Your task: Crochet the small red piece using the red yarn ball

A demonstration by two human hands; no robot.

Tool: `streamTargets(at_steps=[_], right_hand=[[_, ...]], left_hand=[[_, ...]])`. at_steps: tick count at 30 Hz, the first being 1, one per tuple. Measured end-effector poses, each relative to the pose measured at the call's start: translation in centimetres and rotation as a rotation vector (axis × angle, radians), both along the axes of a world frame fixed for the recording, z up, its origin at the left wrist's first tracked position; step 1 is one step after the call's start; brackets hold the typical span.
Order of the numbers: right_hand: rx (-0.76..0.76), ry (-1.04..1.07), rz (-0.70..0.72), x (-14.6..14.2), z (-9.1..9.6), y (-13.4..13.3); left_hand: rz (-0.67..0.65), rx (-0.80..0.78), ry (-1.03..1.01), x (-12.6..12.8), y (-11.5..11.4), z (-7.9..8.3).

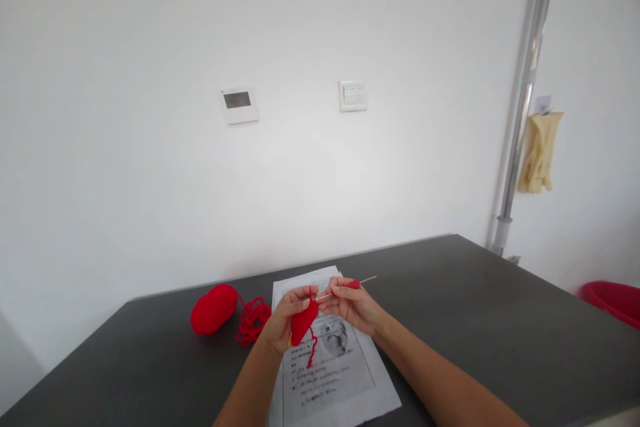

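With the red yarn piece taken as the clock's centre and twelve toward the wall, the piece was held over printed sheets on the dark table. It was pinched between the thumb and fingers of the left hand, which was closed on it. At two o'clock, a slim metal tool with a red handle was gripped in the fingers of the right hand, its near end pointed at the piece's upper edge; whether a stitch had been entered could not be told. A yarn tail was hung at five o'clock. Toward nine, a loose tangle of yarn was seen, with the red yarn ball lying just beyond it. On the wall, a screen panel was mounted at eleven o'clock.
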State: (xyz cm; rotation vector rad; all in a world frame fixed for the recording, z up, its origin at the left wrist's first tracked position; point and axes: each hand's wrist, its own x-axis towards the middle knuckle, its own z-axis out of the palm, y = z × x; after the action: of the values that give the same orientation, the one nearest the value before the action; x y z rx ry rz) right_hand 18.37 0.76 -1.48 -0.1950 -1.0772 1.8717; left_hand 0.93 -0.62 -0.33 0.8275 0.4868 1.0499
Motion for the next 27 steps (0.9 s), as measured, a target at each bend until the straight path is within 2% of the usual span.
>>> streamTargets(at_steps=[7,14,21,27], right_hand=[[0.038,-0.025,-0.002,-0.1,0.3,-0.3],[0.144,-0.078,-0.203,-0.6,1.0,-1.0],[0.41,-0.245,-0.512,-0.8,0.8,-1.3],[0.663,-0.402,-0.62,-0.6,0.5,-1.8]], left_hand=[[-0.016,0.015,-0.005,0.1,-0.2,-0.1],[0.066,-0.01,0.013,-0.2,0.1,0.1],[0.068,-0.062,0.035,-0.6,0.7,-0.5],[-0.008,-0.081,0.058,-0.9,0.8,-0.8]])
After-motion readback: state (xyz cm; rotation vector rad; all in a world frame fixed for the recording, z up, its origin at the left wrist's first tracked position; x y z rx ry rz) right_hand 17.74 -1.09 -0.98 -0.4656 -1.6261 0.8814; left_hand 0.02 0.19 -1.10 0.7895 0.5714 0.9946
